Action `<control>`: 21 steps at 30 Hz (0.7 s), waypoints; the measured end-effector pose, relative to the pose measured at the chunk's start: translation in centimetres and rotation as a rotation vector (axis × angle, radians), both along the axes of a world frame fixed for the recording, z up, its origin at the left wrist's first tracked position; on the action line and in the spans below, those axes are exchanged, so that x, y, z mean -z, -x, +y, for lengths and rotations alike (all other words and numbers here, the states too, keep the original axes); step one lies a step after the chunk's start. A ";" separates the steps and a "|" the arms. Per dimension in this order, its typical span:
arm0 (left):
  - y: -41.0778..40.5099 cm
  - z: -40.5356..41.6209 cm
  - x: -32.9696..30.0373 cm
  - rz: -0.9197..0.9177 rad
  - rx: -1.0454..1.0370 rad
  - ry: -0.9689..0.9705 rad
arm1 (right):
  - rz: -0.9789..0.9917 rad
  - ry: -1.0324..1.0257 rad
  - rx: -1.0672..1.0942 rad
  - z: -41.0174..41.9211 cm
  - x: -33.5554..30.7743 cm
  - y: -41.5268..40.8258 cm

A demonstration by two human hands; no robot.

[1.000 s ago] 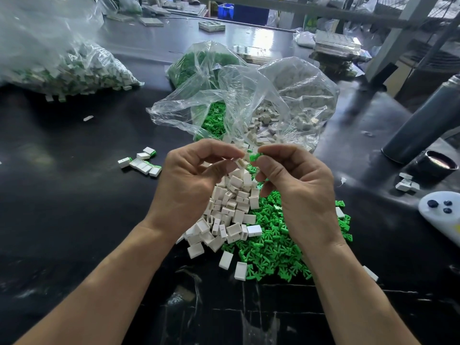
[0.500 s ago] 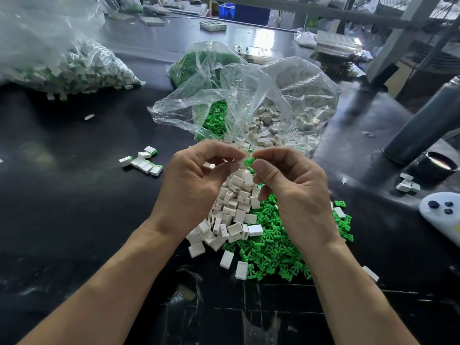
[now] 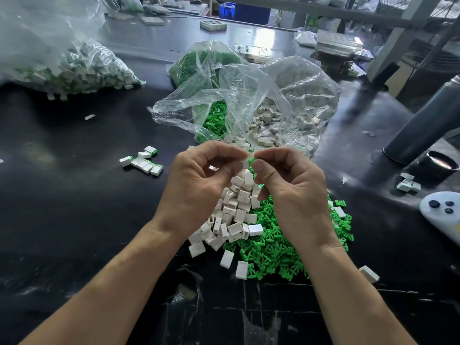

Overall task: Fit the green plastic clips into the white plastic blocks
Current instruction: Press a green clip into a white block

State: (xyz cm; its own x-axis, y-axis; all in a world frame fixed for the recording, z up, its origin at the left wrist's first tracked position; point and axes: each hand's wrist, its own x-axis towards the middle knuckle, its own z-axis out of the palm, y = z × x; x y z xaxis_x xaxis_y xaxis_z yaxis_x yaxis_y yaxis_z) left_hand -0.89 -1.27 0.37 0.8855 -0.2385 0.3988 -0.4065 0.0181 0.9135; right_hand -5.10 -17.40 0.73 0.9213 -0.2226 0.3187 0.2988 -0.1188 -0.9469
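A white block [image 3: 245,160] and a green clip [image 3: 252,161] meet in the air between the two hands, above the heaps on the table. The left hand [image 3: 199,185] pinches the block between thumb and curled forefinger; the right hand [image 3: 291,188] pinches the clip the same way, and the two parts touch at the fingertips (how deep the clip sits in the block cannot be told, since the fingers cover most of both).

Right below the hands lies a pile of loose white blocks [image 3: 234,215], and just to its right, touching it, a wider pile of green clips [image 3: 278,247]. A few stray blocks lie at the near edge of the piles.

Beyond the hands an open clear bag [image 3: 249,100] sags on the black table [image 3: 74,220], with more green clips in its left part and pale blocks in its right. To the left, well apart from the piles, a short row of finished blocks [image 3: 143,161] with green edges lies on the table. At the far left sits a big bag of finished pieces [image 3: 74,70]. On the right stand a dark grey bottle [image 3: 423,125], a black cap [image 3: 439,163] near its foot, and a white controller [image 3: 445,215] at the edge.
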 end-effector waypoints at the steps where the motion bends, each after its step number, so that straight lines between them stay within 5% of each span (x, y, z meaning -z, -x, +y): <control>1: 0.0 -0.1 0.0 0.012 0.004 0.012 | 0.002 -0.003 0.002 0.0 0.0 0.0; 13: 0.0 0.0 0.1 0.006 0.020 0.001 | 0.078 -0.073 -0.027 -0.2 -0.2 0.0; 21: -0.2 -0.1 0.4 0.036 0.021 0.010 | 0.135 0.133 -0.054 -0.9 0.1 0.0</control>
State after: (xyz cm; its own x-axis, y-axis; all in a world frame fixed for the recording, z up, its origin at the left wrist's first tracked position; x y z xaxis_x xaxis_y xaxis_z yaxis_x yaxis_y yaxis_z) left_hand -0.66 -1.37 -0.07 0.8941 -0.2531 0.3696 -0.3732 0.0354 0.9271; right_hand -5.13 -18.31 0.63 0.9672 -0.1362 0.2144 0.1791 -0.2329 -0.9559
